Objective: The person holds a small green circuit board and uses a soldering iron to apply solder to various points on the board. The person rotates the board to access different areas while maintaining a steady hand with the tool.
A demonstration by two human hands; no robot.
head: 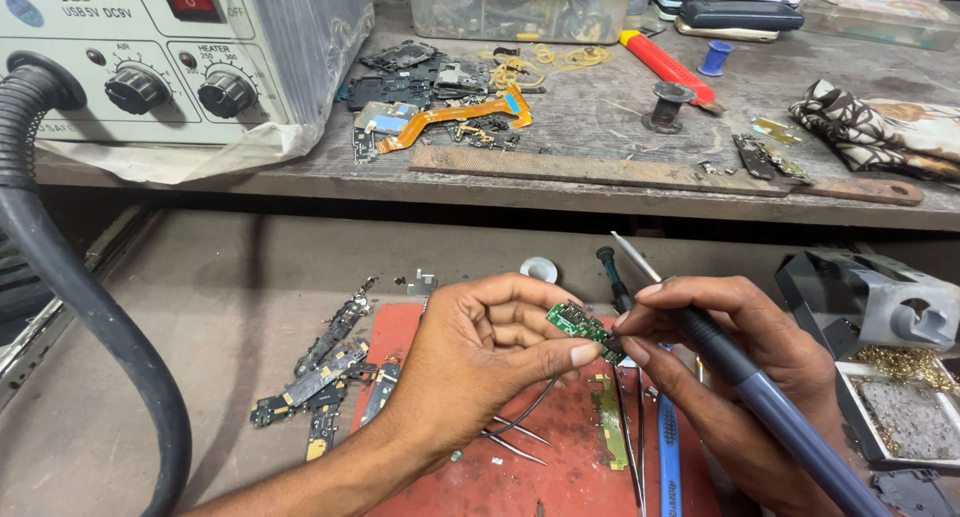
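My left hand (480, 362) pinches a small green circuit board (580, 326) between thumb and fingers, above a red work mat (560, 477). My right hand (720, 377) grips a soldering iron with a blue-grey handle (770, 407); its metal tip (635, 257) points up and away, just right of the board. The two hands touch at the board. Another small green board (606, 417) and metal tweezers (515, 437) lie on the mat under my hands.
Broken circuit strips (325, 377) lie left of the mat. A hot-air station (170, 57) with a black hose (70, 287) stands at left. The upper shelf holds a file (600, 169), phone parts (430, 87), a plastic box (520, 7). A solder stand (880, 307) sits right.
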